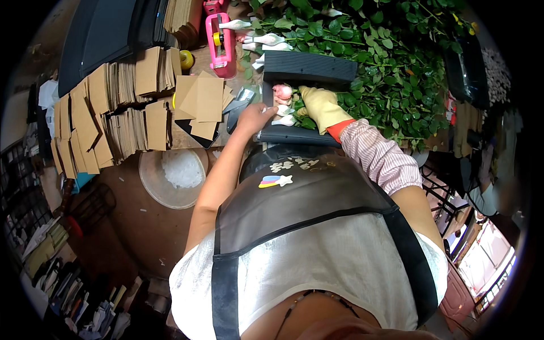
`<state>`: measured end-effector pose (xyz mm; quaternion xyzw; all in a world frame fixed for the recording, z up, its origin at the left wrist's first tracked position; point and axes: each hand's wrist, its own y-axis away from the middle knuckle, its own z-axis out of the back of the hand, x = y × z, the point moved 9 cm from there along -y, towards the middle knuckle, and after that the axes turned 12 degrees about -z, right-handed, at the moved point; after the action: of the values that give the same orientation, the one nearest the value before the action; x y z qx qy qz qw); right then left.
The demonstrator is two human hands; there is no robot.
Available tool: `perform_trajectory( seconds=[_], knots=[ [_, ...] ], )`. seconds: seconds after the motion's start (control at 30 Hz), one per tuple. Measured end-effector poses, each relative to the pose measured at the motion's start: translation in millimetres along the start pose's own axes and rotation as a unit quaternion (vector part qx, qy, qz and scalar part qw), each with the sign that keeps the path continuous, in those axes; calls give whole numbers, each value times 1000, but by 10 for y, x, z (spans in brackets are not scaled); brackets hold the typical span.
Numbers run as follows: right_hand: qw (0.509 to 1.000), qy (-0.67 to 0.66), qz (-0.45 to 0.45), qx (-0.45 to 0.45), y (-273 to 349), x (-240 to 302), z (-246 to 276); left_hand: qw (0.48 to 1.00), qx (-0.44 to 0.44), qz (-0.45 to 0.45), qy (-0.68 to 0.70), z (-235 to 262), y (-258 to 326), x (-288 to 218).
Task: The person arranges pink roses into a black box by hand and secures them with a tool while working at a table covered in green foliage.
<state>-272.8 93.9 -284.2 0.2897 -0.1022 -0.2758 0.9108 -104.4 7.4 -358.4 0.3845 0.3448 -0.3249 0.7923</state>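
In the head view, the pink rose (282,92) and the white-netted rosebuds (285,120) lay between the walls of the black ribbed trough (310,67), heads toward the left, their long axes running roughly crosswise to the leafy stems (385,73) at right. The bare left hand (259,119) had its fingertips drawn nearly together at a netted bud, though whether they pinched it could not be told; the yellow-gloved right hand (324,109) reached in from the right, its fingertips partly hidden among leaves, its grip impossible to tell. Leaves and glove covered most of the roses' stems.
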Motion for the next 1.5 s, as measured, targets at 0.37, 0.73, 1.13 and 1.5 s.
perform_trajectory(
  seconds=[0.37,0.73,1.13,1.5],
  knots=[
    [1000,-3,5,-7,40,-146,-29,916,-350,-46,189,696,350,168],
    [987,-46,126,92,441,311,42,977,112,-87,157,-147,75,-145],
    [955,212,74,196,47,441,-538,865,-111,90,481,-309,335,238],
    [972,158,55,165,256,564,-145,977,15,191,94,976,2066,1921]
  ],
)
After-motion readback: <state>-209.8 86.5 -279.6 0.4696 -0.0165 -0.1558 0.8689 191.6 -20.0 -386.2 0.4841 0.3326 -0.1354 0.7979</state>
